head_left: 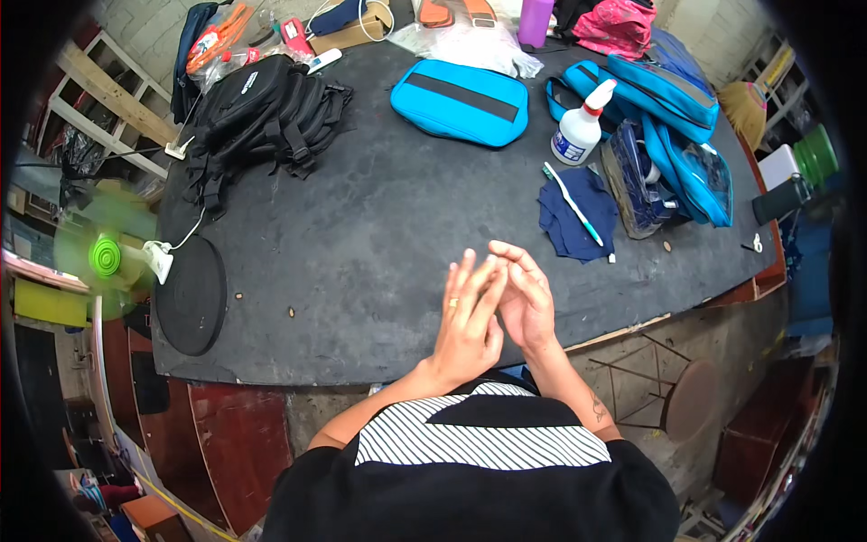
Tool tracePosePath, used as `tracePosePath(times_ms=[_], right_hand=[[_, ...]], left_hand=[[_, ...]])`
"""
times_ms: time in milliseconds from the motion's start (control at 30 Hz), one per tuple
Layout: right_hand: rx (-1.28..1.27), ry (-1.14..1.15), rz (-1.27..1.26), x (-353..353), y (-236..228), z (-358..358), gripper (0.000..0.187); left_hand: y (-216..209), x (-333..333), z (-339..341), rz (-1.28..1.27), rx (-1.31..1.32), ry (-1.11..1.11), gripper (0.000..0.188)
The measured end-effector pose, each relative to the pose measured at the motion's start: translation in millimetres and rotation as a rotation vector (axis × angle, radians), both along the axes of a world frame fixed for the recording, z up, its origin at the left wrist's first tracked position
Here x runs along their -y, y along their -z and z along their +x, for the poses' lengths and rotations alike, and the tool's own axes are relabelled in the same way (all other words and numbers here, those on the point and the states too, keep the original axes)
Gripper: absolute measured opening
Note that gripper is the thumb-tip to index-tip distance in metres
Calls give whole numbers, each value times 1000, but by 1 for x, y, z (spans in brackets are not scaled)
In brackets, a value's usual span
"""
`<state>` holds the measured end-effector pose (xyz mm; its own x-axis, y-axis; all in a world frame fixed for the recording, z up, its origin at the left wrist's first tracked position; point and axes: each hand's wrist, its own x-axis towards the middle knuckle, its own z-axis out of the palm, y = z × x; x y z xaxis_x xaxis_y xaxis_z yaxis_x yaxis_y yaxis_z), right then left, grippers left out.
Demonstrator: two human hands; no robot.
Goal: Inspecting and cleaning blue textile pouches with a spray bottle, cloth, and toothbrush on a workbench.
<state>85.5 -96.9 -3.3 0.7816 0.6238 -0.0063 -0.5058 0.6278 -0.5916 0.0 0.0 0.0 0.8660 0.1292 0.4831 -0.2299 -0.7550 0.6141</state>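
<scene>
My left hand [467, 316] and my right hand [527, 303] meet over the near edge of the dark table, with fingertips touching. The left one shows its back, a ring on one finger, and its fingers stretch out apart. The right palm faces it with slightly bent fingers. No object shows in either hand. Just beyond my right hand, a white and teal toothbrush [574, 206] lies across a folded navy cloth [558, 230]. Behind them stands a white spray bottle [575, 135] with a red and white nozzle. A flat blue pouch [461, 102] with a black stripe lies farther back.
A black backpack [262, 108] lies at the back left, near a black round disc [191, 298] and a spinning green fan [105, 256]. Blue bags [695, 172] and a clear pouch [637, 181] crowd the right. A round stool [691, 400] stands below the table.
</scene>
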Motion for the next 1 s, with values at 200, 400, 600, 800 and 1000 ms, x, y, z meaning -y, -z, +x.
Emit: tracePosePath(times_ms=[200,400,600,800,1000], right_hand=[[79,45,-153,0,-4,-1,30],[209,116,-251,-3,1,-2,26],[92,102,-232,-3,4,-3,24],[68,78,-202,-7,7,-4,23],[132,81,-261,-15,14,-3,22]], left_hand=[[-7,1,4,349,43,-263,66],[-7,4,1,480,-88,-255,51],[-7,5,-1,523,-113,-236,51],[-11,4,-3,565,-182,-261,51],[-14,-16,0,187,2,-220,35]])
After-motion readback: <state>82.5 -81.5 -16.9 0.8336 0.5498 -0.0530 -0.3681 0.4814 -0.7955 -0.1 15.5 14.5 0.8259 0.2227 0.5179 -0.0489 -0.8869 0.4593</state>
